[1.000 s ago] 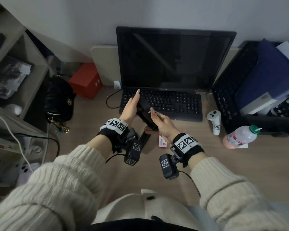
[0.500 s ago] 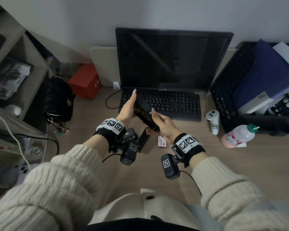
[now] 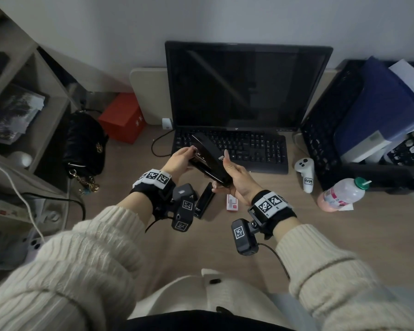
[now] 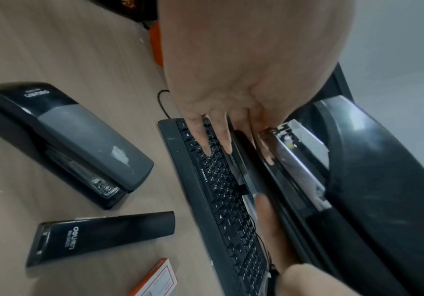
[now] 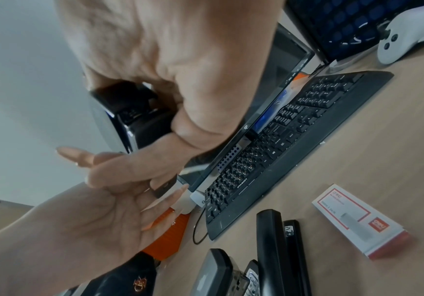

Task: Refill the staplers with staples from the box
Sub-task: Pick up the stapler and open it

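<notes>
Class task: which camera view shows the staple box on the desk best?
The right wrist view: the staple box lies whole and unobstructed. The left wrist view cuts it off at the bottom edge; the head view shows it small, partly behind the right hand.

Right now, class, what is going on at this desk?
A person holds a black stapler with both hands above the keyboard; its top is hinged open, showing the metal channel. The left hand grips one end, the right hand the other. Two more staplers and the staple box lie on the desk.
</notes>
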